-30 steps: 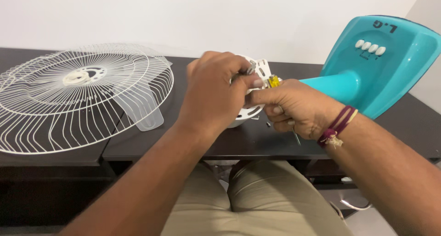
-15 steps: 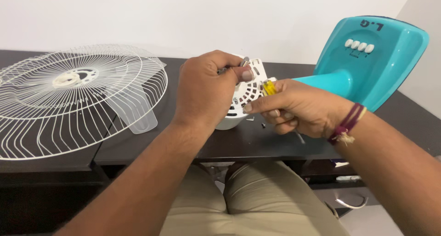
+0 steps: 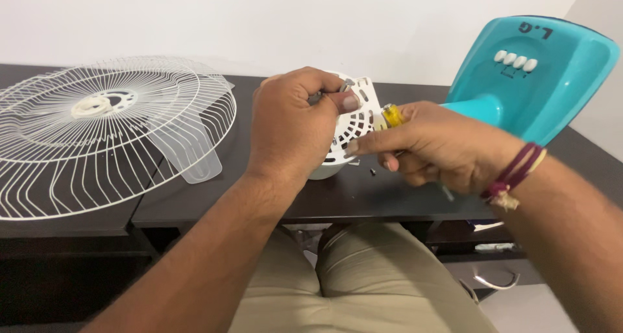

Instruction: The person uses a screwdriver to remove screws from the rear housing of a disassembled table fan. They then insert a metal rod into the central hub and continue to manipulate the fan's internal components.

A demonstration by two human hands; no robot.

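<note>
dark table (image 3: 402, 200) | white fan grille (image 3: 97, 138) | clear blade (image 3: 188, 151) | small screw (image 3: 372, 172)

A single head-worn camera looks down and forward, close over the dark table (image 3: 195, 200), toward the white wall (image 3: 292, 22); the wearer's lap fills the bottom edge.

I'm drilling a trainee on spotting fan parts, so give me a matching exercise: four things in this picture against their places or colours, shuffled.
Things:
1. wire fan guard
2. fan base
3. white vented motor cover
4. yellow-handled tool

Descriptions:
A. teal, at the table's right end
B. gripped in the right hand
C. held by the left hand
D. white, lying flat at the left

Pairs: 1-D, 2-A, 3-C, 4-B
</note>
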